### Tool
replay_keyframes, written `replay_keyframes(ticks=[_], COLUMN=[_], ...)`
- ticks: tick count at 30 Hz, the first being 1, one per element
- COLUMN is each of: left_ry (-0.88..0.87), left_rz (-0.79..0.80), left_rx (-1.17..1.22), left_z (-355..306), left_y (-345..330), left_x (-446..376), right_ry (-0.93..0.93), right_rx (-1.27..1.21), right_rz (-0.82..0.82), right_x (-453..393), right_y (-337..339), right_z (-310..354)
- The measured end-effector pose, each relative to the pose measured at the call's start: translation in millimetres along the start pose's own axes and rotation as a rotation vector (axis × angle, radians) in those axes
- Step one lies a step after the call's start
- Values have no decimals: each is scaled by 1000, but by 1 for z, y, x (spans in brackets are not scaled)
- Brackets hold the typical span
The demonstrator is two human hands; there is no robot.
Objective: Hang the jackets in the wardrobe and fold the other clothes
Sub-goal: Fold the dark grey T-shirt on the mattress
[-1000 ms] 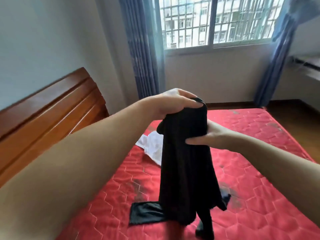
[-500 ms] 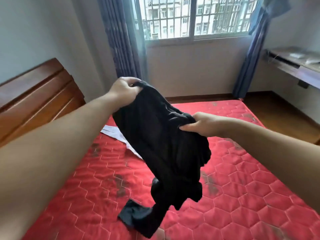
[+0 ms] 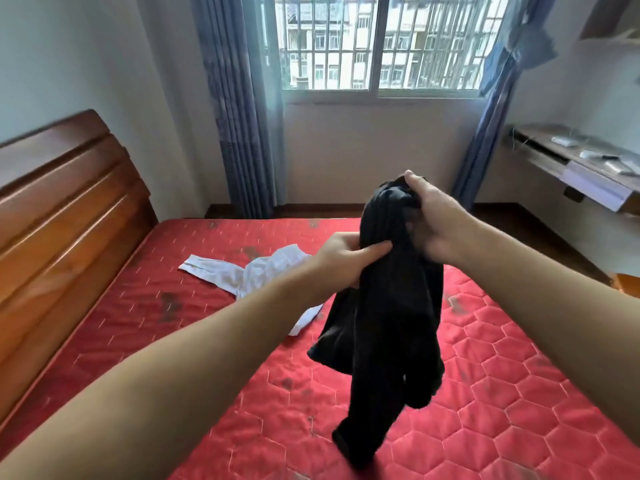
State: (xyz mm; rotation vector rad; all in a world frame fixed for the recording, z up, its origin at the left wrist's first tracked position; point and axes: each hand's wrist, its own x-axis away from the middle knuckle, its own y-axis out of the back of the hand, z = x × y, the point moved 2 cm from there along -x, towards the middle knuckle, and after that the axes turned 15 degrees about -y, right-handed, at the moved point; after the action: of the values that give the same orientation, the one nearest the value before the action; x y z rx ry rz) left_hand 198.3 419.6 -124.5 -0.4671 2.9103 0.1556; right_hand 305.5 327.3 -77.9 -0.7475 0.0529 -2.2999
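Note:
A black garment point(image 3: 388, 323) hangs bunched in the air above the red mattress point(image 3: 502, 393), its lower end dangling close to the bed surface. My right hand point(image 3: 433, 220) grips its top end, held highest. My left hand point(image 3: 346, 258) pinches the cloth on its left side, a little lower. A white garment point(image 3: 252, 271) lies crumpled on the mattress behind my left forearm, partly hidden by it.
A wooden headboard point(image 3: 62, 209) runs along the left. Blue curtains point(image 3: 239, 109) flank a barred window point(image 3: 377, 43) at the back. A wall-mounted desk point(image 3: 581, 168) with small items sits at the right, with dark wooden floor point(image 3: 540, 233) below it.
The hands swapped heights: my right hand rose to the top of the black garment, my left dropped to its side. The garment's tail lifted off the mattress. The view shifted.

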Motion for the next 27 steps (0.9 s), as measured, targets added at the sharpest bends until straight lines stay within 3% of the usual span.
replay_keyframes(ticks=[4, 6, 8, 10, 12, 14, 18, 20, 22, 27], left_ry=[30, 81, 151, 269, 357, 326, 182, 189, 213, 58], left_rz=[-254, -292, -262, -219, -162, -56, 224, 269, 292, 408], left_rx=[212, 244, 215, 220, 184, 119, -366, -671, -792, -413], left_z=[0, 4, 11, 15, 21, 25, 34, 42, 42, 18], left_y=[6, 9, 10, 13, 23, 36, 63, 75, 75, 25], left_x=[-25, -31, -33, -29, -26, -24, -18, -21, -21, -20], right_ry=[102, 120, 193, 185, 128, 113, 108, 58, 25, -66], right_rx=[530, 719, 846, 772, 544, 326, -4, -43, -51, 27], right_rz=[-22, 14, -53, -94, -147, -231, -348, -339, -291, -192], right_x=[2, 1, -2, 0, 2, 3, 7, 9, 9, 14], right_y=[28, 33, 38, 42, 51, 61, 78, 76, 68, 36], right_z=[-48, -68, -73, -67, -56, -43, -19, -15, -13, -10])
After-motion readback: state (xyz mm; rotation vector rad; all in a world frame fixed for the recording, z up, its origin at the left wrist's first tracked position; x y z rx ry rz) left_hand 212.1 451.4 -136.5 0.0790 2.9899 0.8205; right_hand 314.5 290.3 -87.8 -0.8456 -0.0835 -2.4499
